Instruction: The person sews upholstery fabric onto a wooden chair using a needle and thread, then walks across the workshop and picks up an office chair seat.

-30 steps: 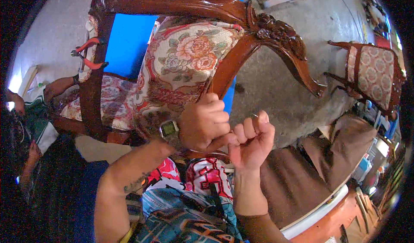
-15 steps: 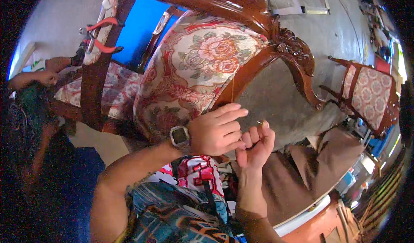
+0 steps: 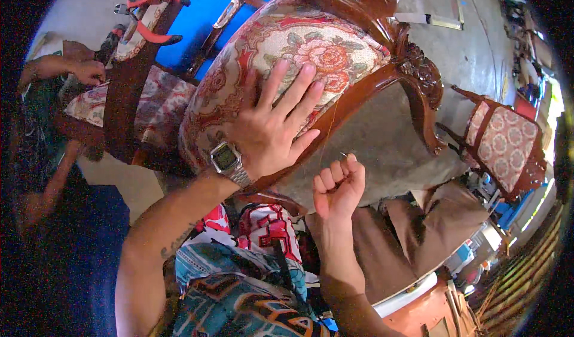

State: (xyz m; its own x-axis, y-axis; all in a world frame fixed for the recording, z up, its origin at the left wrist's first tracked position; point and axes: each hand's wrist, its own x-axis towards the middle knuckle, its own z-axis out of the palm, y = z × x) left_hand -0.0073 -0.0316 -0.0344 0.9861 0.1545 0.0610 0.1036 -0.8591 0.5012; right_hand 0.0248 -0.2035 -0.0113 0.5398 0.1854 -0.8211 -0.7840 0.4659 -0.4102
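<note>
My left hand (image 3: 272, 124), with a watch at the wrist, lies open with fingers spread on the floral cushion (image 3: 323, 62) of a carved, polished wooden chair (image 3: 418, 68). Below and right of it my right hand (image 3: 338, 187) is curled, palm up, pinching a thin needle (image 3: 345, 154) near its fingertip. A fine thread runs from near that hand up toward the cushion's edge. A pair of pliers (image 3: 149, 32) with red handles hangs on the chair frame at the upper left.
A co-worker's hand (image 3: 89, 72) touches another chair at the left, beside a floral seat (image 3: 149, 110). A second chair (image 3: 502, 145) stands at the right. Brown cloth (image 3: 388, 247) lies below right. Blue board (image 3: 191, 32) and grey floor (image 3: 454, 8) show behind.
My left hand has left my right hand, moved up and opened flat on the cushion. My right hand stays curled, slightly shifted. The co-worker's hand has moved, and the view has shifted.
</note>
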